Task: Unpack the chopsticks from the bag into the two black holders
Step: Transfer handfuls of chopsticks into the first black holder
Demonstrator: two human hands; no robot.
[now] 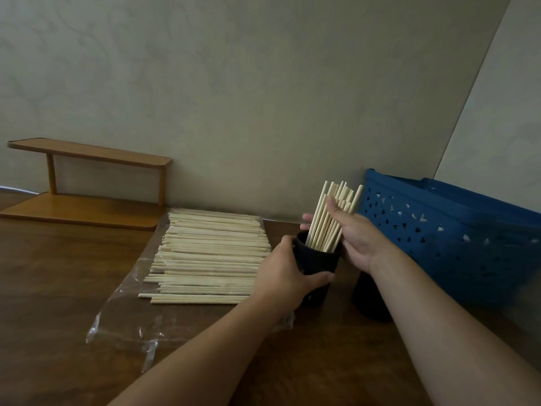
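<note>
The left hand (288, 266) grips a matte black holder (317, 269), while the right hand (352, 235) curls around a bundle (332, 218) of pale wooden chopsticks standing in it. A large pile (210, 256) remains on the crinkled clear bag (126, 317) at 9 o'clock; the second holder (370, 300), at 3 o'clock, looks unfilled.
</note>
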